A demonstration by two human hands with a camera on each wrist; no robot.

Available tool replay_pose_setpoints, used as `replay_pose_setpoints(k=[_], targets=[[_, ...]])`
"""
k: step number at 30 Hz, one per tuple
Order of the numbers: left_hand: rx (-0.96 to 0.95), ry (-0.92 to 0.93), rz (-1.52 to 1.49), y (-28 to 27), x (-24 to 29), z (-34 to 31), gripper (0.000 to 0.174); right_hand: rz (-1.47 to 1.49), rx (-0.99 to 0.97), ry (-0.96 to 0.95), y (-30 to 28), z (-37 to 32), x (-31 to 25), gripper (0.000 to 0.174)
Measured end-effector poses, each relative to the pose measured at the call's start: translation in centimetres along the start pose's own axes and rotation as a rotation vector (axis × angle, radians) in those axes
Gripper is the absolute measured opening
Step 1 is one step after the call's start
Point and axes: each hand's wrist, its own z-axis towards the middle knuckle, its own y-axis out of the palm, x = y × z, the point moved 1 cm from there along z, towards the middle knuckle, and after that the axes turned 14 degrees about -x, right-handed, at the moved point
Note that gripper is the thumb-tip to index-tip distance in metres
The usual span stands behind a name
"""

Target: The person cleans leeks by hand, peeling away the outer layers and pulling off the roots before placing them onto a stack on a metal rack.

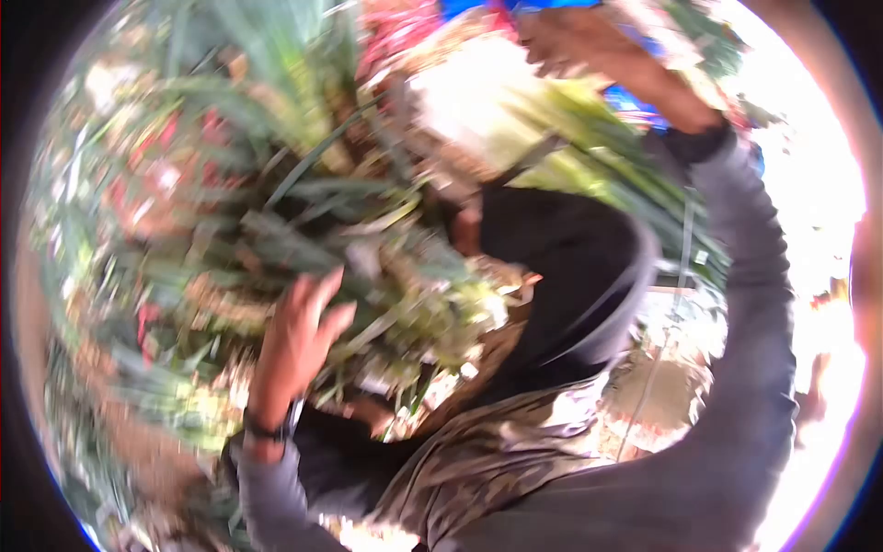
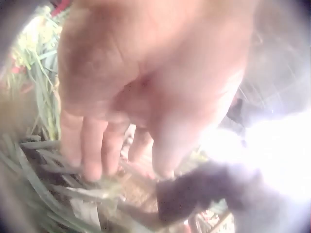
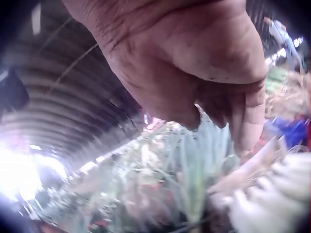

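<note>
A big, blurred bundle of green leaves and red and pale flowers (image 1: pixel 276 202) fills the head view. My left hand (image 1: pixel 313 308) lies flat against its lower side with straight fingers. In the left wrist view the left hand (image 2: pixel 121 145) is spread, its fingertips on long green leaves (image 2: pixel 43 170). My right hand (image 1: pixel 575 41) reaches over the top of the bundle on a raised grey-sleeved arm. In the right wrist view the right hand (image 3: pixel 214 97) has its fingers curled, above green leaves (image 3: pixel 199 160); whether it grips anything is unclear.
Another person stands close in front under the bundle, with a black hood (image 1: pixel 561 267) and patterned clothing (image 1: pixel 478 469). Something blue (image 1: pixel 635 97) shows near the top. A corrugated roof (image 3: pixel 63 111) arches overhead. Bright glare fills the right side.
</note>
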Motion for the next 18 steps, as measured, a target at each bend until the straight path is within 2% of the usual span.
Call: replay_pose_setpoints(k=[1,2,3,4,5,6,7,9,10,11,12,13,14,15,17,18], targets=[[0.196,0.095,-0.156,-0.7,-1.1,-0.3,0.048,0.095,-0.185,-0.068,0.5,0.3,-2.3,0.046],[0.329,-0.005,-0.570,-1.3,-2.6,-0.4,0.045,0.188,-0.039,-0.120,3.7,0.9,-8.6,0.053],[0.417,-0.028,-0.792,-2.8,-3.6,-1.0,0.050,0.288,0.107,-0.155,8.1,0.8,-14.8,0.063],[0.529,-0.036,-1.012,-4.2,-4.6,-1.5,0.058,0.311,0.166,-0.329,10.9,2.5,-16.9,0.059],[0.597,-0.030,-1.075,-4.8,-5.3,-2.1,0.070,0.327,0.214,-0.513,13.7,4.3,-19.1,0.054],[0.661,-0.016,-1.203,-5.2,-5.8,-2.6,0.073,0.333,0.251,-0.692,16.5,6.1,-21.1,0.050],[0.721,0.004,-1.336,-5.4,-6.2,-3.0,0.076,0.031,0.328,-0.997,20.6,9.4,-19.8,0.049],[0.756,0.011,-1.543,-5.4,-5.9,-4.1,0.087,-0.211,0.346,-0.837,28.3,12.4,-23.8,0.047],[0.748,0.095,-1.649,-5.9,-6.1,-5.3,0.085,-0.551,0.489,-1.104,32.6,16.2,-23.0,0.044],[0.738,0.177,-1.758,-6.1,-6.7,-6.7,0.084,-0.468,0.511,-1.077,36.6,17.0,-22.1,0.045],[0.849,0.013,-1.802,-5.7,-7.0,-8.6,0.073,-0.367,0.256,-0.943,38.5,18.3,-20.6,0.045],[0.970,-0.060,-1.667,-6.1,-7.3,-10.2,0.071,-0.270,0.048,-0.772,40.5,19.5,-19.0,0.046],[1.096,-0.136,-1.530,-6.9,-7.5,-11.9,0.069,-0.482,0.258,-0.647,44.0,22.7,-16.3,0.044],[1.210,-0.220,-1.386,-7.5,-7.5,-13.7,0.066,-0.399,0.140,-0.543,44.4,22.2,-15.9,0.038],[1.386,-0.050,-1.056,-8.3,-6.6,-17.6,0.056,-0.369,0.067,-0.562,46.2,22.8,-15.5,0.036],[1.425,-0.043,-0.994,-8.0,-7.0,-19.2,0.055,-0.372,0.024,-0.575,47.5,23.5,-15.3,0.032]])
